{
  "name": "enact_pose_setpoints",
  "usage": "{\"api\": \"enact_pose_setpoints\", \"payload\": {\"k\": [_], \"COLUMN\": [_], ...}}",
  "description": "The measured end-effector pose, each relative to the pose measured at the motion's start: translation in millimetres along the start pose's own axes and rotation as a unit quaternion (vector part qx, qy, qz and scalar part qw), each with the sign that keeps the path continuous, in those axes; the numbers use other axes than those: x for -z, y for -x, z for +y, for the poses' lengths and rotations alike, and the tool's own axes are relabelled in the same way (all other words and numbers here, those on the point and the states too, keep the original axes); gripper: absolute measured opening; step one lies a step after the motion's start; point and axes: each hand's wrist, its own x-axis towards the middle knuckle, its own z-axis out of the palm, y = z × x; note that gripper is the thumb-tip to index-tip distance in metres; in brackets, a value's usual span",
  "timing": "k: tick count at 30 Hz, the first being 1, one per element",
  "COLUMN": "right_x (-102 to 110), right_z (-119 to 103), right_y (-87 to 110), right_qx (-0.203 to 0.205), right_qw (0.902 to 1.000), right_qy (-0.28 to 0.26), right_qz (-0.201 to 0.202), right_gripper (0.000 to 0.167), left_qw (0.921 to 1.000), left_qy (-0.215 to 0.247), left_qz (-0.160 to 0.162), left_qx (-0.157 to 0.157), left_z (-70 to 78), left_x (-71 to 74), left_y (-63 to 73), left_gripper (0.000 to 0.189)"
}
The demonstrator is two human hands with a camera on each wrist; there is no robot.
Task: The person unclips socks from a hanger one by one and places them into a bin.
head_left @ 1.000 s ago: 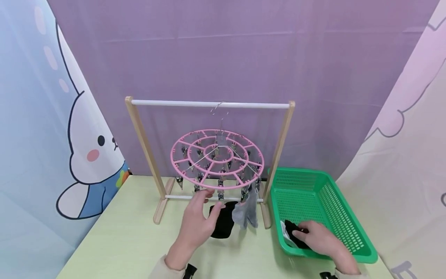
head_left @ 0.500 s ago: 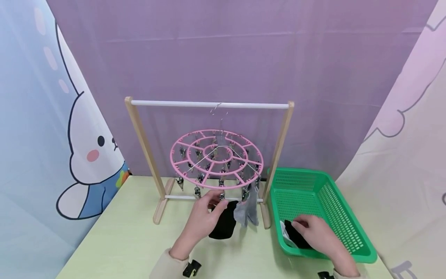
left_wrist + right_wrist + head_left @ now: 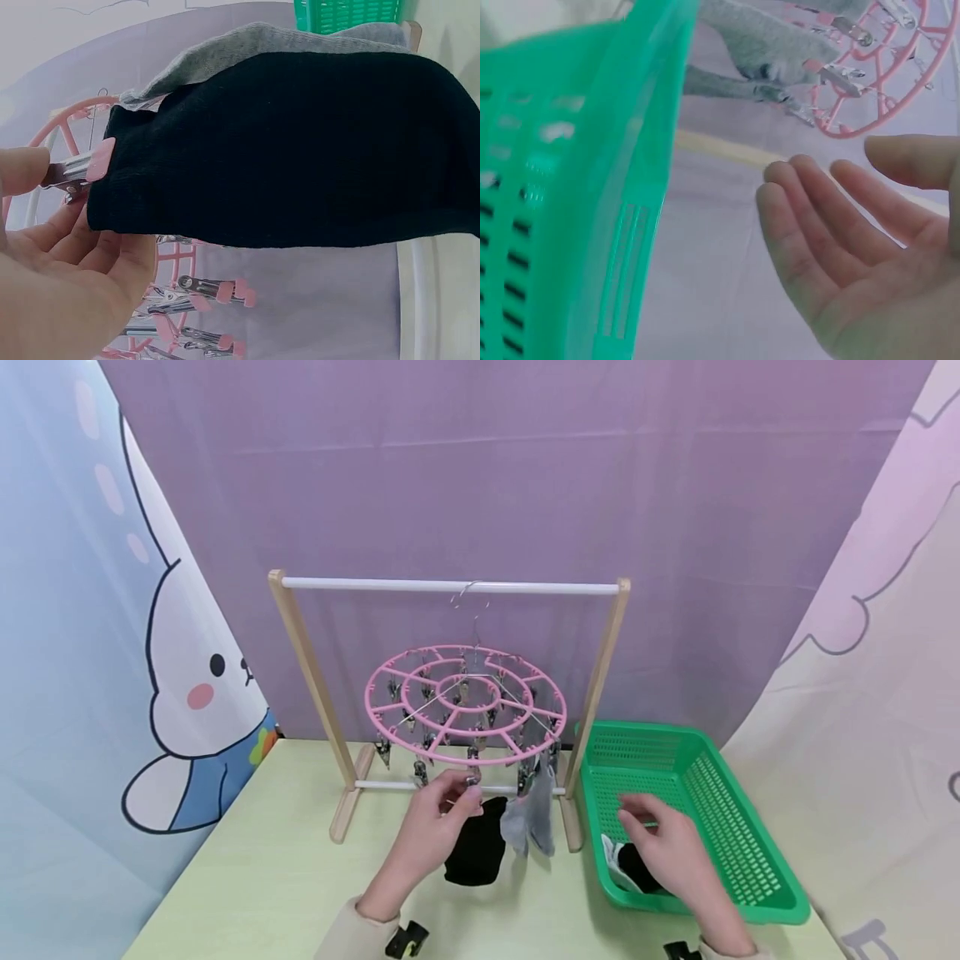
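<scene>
My left hand (image 3: 422, 831) is at the front of a round pink clip hanger (image 3: 465, 763). Between thumb and fingers it pinches a metal clip (image 3: 67, 170) with pink tips, and that clip bites the cuff of a black sock (image 3: 285, 150). The sock hangs down below the hand in the head view. Beside it hang grey socks (image 3: 540, 818) from other clips. My right hand (image 3: 671, 852) hovers over the green basket (image 3: 765, 839), fingers loosely bent and holding nothing. Under it, partly covered, lie a black sock (image 3: 636, 867) and a light grey sock (image 3: 615, 860).
A wooden rack with a white top bar (image 3: 375, 583) carries the hanger by its hook. Several spare clips (image 3: 202, 289) dangle from the pink rings. Everything stands on a pale yellow-green table (image 3: 247, 860), and a purple cloth (image 3: 480, 485) is behind the rack.
My left hand has closed its thumb and fingers on the black sock's clip, and the hanger dips slightly. My right hand has let go of the black sock in the basket and risen.
</scene>
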Motion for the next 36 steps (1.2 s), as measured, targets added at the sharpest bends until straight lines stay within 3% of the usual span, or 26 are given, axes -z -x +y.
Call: {"api": "enact_pose_setpoints", "payload": {"k": [4, 8, 12, 16, 20, 23, 31, 36], "right_x": [-7, -14, -20, -29, -39, -46, -57, -62], "right_z": [-8, -17, -28, -38, -46, -51, -61, -67], "right_y": [0.0, 0.6, 4.0, 7.4, 9.0, 9.4, 10.0, 10.0], "right_qx": [0.014, 0.014, 0.017, 0.05, 0.104, 0.126, 0.133, 0.126], "right_qw": [0.9985, 0.9933, 0.9838, 0.9734, 0.967, 0.9652, 0.9636, 0.9625], "right_qy": [-0.048, -0.114, -0.178, -0.223, -0.232, -0.229, -0.23, -0.237], "right_qz": [0.023, 0.019, 0.011, 0.008, -0.001, -0.005, -0.027, -0.039], "right_gripper": [0.028, 0.029, 0.028, 0.025, 0.022, 0.022, 0.022, 0.024], "left_qw": [0.9996, 0.9988, 0.999, 0.9975, 0.9958, 0.9972, 0.9958, 0.9955], "left_qy": [0.027, 0.043, 0.039, 0.062, 0.084, 0.068, 0.076, 0.085], "left_qz": [-0.008, -0.014, -0.016, -0.025, -0.02, -0.004, 0.02, 0.024], "left_qx": [0.01, 0.019, 0.017, 0.021, 0.03, 0.03, 0.048, 0.036], "left_z": [2.0, 3.3, 4.8, 6.4, 7.6, 8.1, 7.1, 7.7], "left_x": [3.6, 6.6, 9.1, 10.8, 12.2, 13.5, 20.8, 24.3], "left_y": [1.1, 2.1, 2.5, 2.8, 3.9, 5.8, 11.5, 13.3], "left_gripper": [0.021, 0.021, 0.02, 0.022, 0.023, 0.02, 0.018, 0.018]}}
